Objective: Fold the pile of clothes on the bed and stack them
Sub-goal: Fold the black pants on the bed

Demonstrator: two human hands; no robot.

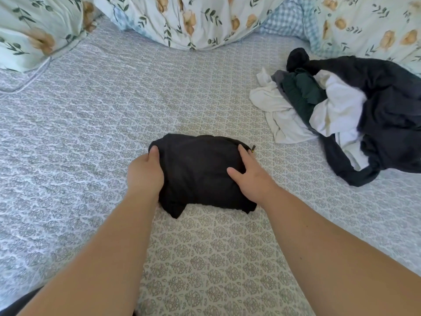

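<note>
1. Black fabric, a folded garment (200, 172), is seen lying in the middle of the bed (91, 124), on the patterned grey-and-white cover.
2. The garment's left edge is gripped by the left hand (145, 174): the thumb lies on top and the other fingers are hidden under the cloth.
3. The right hand (248, 176) is laid on the garment's right side, thumb spread out over the top and fingers curved down over the far edge; whether the cloth is pinched cannot be told.
4. A small yellow tag (253, 148) is seen at the garment's far right corner.
5. An unfolded pile of clothes (341, 115), white, dark green, grey and navy, is found well apart to the right.
6. Floral pillows (186, 21) are ranged along the far edge.
</note>
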